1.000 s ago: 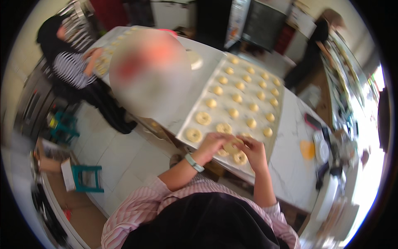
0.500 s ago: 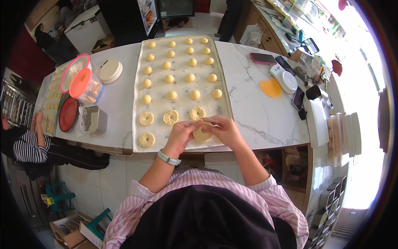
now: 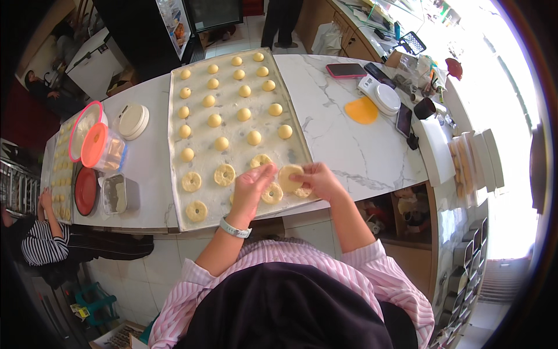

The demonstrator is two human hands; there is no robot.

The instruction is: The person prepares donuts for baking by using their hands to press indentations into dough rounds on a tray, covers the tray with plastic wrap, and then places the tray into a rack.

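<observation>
A flattened round of pale dough [image 3: 289, 178] is gripped at its right edge by my right hand [image 3: 319, 181], with the thumb lying over it. Whether it has a hole I cannot tell. Just left of it, apart from the dough, my left hand [image 3: 251, 189] has its fingertips pinched together; anything between them is too small to make out. Both hands are above the near right part of a large floured tray [image 3: 179, 224]. Dough rings lie in its near rows, among them one ring [image 3: 196, 211] at the near left corner. Round dough balls [image 3: 254, 138] fill the farther rows.
Left of the tray stand a lidded tub [image 3: 96, 145], a pink-rimmed bowl [image 3: 78, 131], a red dish [image 3: 87, 192], a metal tin [image 3: 119, 195] and white lids [image 3: 133, 121]. A scale [image 3: 385, 98], phones and an orange scraper [image 3: 361, 110] lie right. A co-worker in stripes [image 3: 45, 243] works far left.
My hands have come apart: the left has let go of the dough round, which stays in the right. The whole view has shifted and turned slightly.
</observation>
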